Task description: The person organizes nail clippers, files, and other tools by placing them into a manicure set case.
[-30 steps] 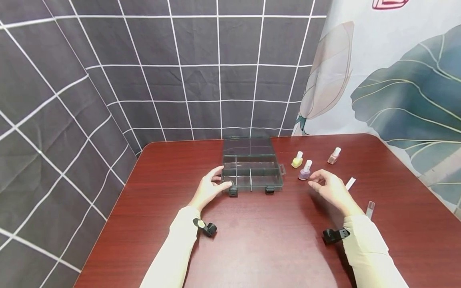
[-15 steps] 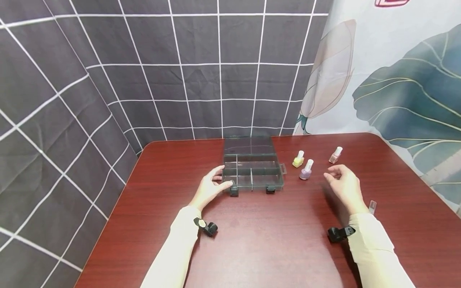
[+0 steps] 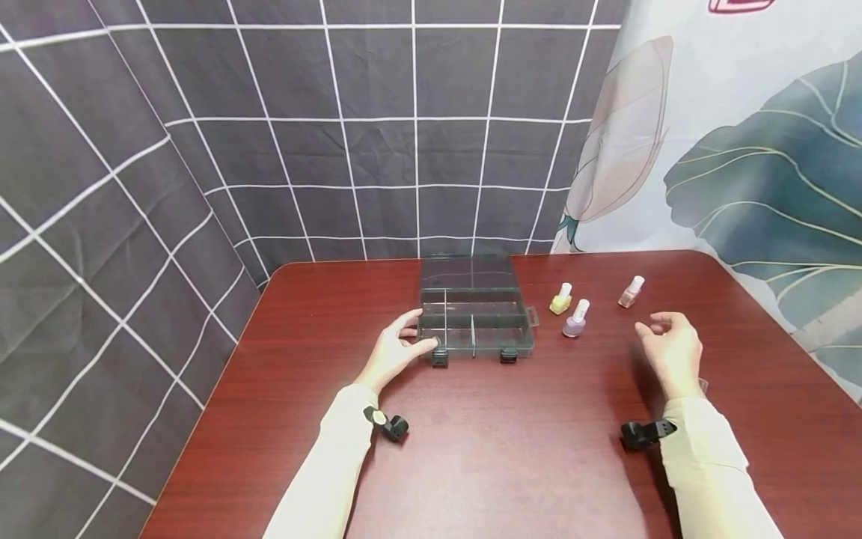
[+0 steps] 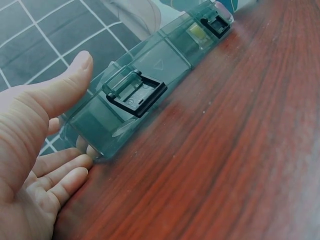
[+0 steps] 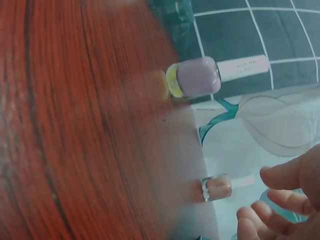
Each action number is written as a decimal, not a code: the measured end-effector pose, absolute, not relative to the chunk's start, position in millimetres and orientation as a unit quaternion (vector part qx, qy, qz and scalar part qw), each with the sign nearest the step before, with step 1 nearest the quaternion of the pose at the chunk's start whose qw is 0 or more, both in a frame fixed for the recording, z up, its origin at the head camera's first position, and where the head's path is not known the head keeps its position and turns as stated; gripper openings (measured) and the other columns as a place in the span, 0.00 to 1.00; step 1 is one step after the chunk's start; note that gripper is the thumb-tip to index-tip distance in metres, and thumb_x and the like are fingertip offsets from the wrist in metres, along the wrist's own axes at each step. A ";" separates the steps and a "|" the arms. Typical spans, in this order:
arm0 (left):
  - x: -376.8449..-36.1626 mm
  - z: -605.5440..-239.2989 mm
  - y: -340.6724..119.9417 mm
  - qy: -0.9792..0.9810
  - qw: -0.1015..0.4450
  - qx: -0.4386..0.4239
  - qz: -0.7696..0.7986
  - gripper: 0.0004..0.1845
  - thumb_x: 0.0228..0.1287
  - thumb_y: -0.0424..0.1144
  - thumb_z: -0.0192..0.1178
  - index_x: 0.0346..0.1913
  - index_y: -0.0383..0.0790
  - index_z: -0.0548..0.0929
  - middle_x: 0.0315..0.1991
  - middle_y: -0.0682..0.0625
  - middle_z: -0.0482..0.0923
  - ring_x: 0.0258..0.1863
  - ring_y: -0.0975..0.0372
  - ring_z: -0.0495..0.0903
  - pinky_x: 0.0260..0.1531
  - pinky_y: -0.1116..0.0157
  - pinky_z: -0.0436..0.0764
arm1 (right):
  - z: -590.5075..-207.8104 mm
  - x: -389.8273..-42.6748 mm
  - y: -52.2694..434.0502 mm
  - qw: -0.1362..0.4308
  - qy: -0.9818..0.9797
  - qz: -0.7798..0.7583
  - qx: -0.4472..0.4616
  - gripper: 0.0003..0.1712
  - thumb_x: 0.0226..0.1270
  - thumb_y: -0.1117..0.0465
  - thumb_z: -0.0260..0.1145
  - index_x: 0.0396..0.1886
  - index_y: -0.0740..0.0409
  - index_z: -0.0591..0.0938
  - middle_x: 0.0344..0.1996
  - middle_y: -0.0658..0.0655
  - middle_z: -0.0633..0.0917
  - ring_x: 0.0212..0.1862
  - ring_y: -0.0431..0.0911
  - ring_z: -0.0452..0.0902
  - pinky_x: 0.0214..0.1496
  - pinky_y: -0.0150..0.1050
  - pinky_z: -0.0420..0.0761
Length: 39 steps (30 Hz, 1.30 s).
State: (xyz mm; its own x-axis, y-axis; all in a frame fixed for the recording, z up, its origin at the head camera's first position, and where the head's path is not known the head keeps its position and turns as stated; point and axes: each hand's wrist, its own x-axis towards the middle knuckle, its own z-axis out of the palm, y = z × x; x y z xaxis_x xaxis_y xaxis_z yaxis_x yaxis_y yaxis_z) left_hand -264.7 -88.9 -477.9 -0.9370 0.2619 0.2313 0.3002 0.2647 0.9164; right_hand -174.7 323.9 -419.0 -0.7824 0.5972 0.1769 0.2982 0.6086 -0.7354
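A clear, smoke-tinted plastic organiser box (image 3: pixel 475 313), flat and divided into compartments, is being steadied at its near-left corner by the left hand (image 3: pixel 396 350), whose fingers are lying relaxed and slightly spread against the box's side wall, the thumb resting toward the black latch (image 4: pixel 135 93); nothing is being pinched. The right hand (image 3: pixel 671 348) is being held just above the bench (image 3: pixel 498 449) at about four o'clock from the box, its fingers loosely curled and holding nothing. Nearest to it, at roughly eleven o'clock from that hand, a pink nail-polish bottle (image 3: pixel 630 292) is standing upright; a lilac bottle (image 3: pixel 575 319) and a yellow bottle (image 3: pixel 560 299) are standing close together between it and the box, at about three o'clock from the box. Judging from this, the reach is best being made toward a white cap, which is slender and tall, so the small glass body is not being tipped; the bottles are smooth, rounded and likely slippery, while the box is light and rigid and is well being kept braced. The bench is glossy, reddish wood-grain, and a dark gridded cloth (image 3: pixel 269 112) is hanging behind.
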 end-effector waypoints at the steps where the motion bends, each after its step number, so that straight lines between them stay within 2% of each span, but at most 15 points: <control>1: -264.4 -477.4 -89.0 -0.796 0.017 -0.177 -0.578 0.37 0.47 0.45 0.72 0.63 0.44 0.72 0.54 0.43 0.75 0.45 0.53 0.77 0.40 0.61 0.79 | -418.9 -174.7 325.0 0.204 -0.869 0.364 -0.266 0.23 0.64 0.57 0.60 0.54 0.67 0.74 0.46 0.70 0.79 0.48 0.60 0.73 0.44 0.47 0.68; 8: -262.2 -477.5 -88.0 -0.801 0.014 -0.174 -0.572 0.37 0.47 0.45 0.72 0.63 0.45 0.72 0.56 0.44 0.74 0.47 0.55 0.76 0.41 0.60 0.76 | -421.3 -171.1 329.1 0.182 -0.850 0.387 -0.309 0.27 0.64 0.56 0.59 0.58 0.69 0.72 0.50 0.72 0.76 0.52 0.64 0.69 0.52 0.54 0.67; 14: -259.2 -478.6 -86.7 -0.798 0.011 -0.180 -0.574 0.36 0.49 0.40 0.72 0.63 0.41 0.71 0.57 0.39 0.72 0.49 0.49 0.76 0.44 0.51 0.75 | -427.3 -167.3 333.9 0.186 -0.832 0.391 -0.346 0.30 0.61 0.55 0.60 0.57 0.71 0.70 0.49 0.73 0.74 0.53 0.66 0.66 0.51 0.61 0.62; 18: -249.1 -465.2 -86.0 -0.798 0.017 -0.182 -0.574 0.35 0.50 0.36 0.70 0.63 0.37 0.70 0.56 0.34 0.71 0.49 0.45 0.75 0.44 0.47 0.74 | -431.1 -169.6 334.6 0.155 -0.816 0.414 -0.371 0.36 0.62 0.51 0.59 0.61 0.73 0.64 0.55 0.77 0.65 0.59 0.70 0.56 0.55 0.64 0.58; 21: -241.1 -454.1 -85.9 -0.797 0.012 -0.189 -0.574 0.34 0.52 0.35 0.69 0.63 0.34 0.69 0.56 0.32 0.71 0.48 0.43 0.74 0.44 0.49 0.75 | -432.5 -173.1 334.1 0.133 -0.812 0.418 -0.385 0.40 0.62 0.50 0.56 0.61 0.78 0.58 0.55 0.81 0.58 0.59 0.74 0.51 0.58 0.62 0.56; 25: -236.9 -450.6 -86.3 -0.798 0.007 -0.193 -0.571 0.34 0.53 0.35 0.68 0.63 0.33 0.69 0.56 0.32 0.71 0.48 0.43 0.74 0.42 0.54 0.77 | -433.2 -177.1 334.7 0.116 -0.824 0.394 -0.390 0.41 0.63 0.53 0.53 0.59 0.85 0.53 0.53 0.86 0.57 0.57 0.76 0.50 0.56 0.62 0.54; 29: -235.3 -448.9 -85.9 -0.797 0.008 -0.189 -0.573 0.34 0.53 0.35 0.68 0.63 0.33 0.69 0.56 0.32 0.71 0.48 0.42 0.74 0.43 0.54 0.77 | -434.4 -180.7 336.3 0.107 -0.843 0.369 -0.376 0.38 0.60 0.56 0.50 0.54 0.90 0.55 0.50 0.86 0.58 0.54 0.77 0.50 0.52 0.63 0.54; 36: -239.0 -448.1 -86.0 -0.795 0.009 -0.191 -0.575 0.34 0.53 0.35 0.68 0.63 0.33 0.68 0.56 0.32 0.71 0.48 0.42 0.74 0.43 0.51 0.76 | -438.3 -188.3 339.2 0.116 -0.855 0.338 -0.377 0.37 0.54 0.60 0.53 0.50 0.92 0.59 0.47 0.85 0.60 0.53 0.75 0.51 0.49 0.63 0.54; 38: -246.1 -456.6 -87.8 -0.796 0.018 -0.194 -0.574 0.35 0.52 0.38 0.69 0.63 0.35 0.69 0.55 0.34 0.72 0.47 0.46 0.76 0.42 0.56 0.77 | -438.8 -191.6 338.9 0.119 -0.860 0.323 -0.377 0.35 0.52 0.61 0.53 0.49 0.92 0.61 0.45 0.84 0.62 0.53 0.75 0.52 0.49 0.63 0.54; 39: -246.9 -456.2 -88.4 -0.796 0.017 -0.193 -0.573 0.35 0.52 0.38 0.69 0.63 0.35 0.69 0.56 0.34 0.72 0.47 0.46 0.76 0.42 0.56 0.77 | -438.7 -193.3 338.4 0.120 -0.864 0.315 -0.375 0.35 0.51 0.62 0.53 0.48 0.92 0.61 0.45 0.84 0.63 0.53 0.75 0.52 0.49 0.63 0.54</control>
State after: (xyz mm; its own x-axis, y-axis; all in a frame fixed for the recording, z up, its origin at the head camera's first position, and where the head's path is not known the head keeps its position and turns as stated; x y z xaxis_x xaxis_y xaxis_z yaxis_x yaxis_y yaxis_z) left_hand -246.9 -88.4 -456.2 -0.9245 0.2880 0.2496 0.3280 0.2681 0.9058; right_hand -193.3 338.4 -438.7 -0.6906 0.7227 -0.0293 0.5715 0.5203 -0.6346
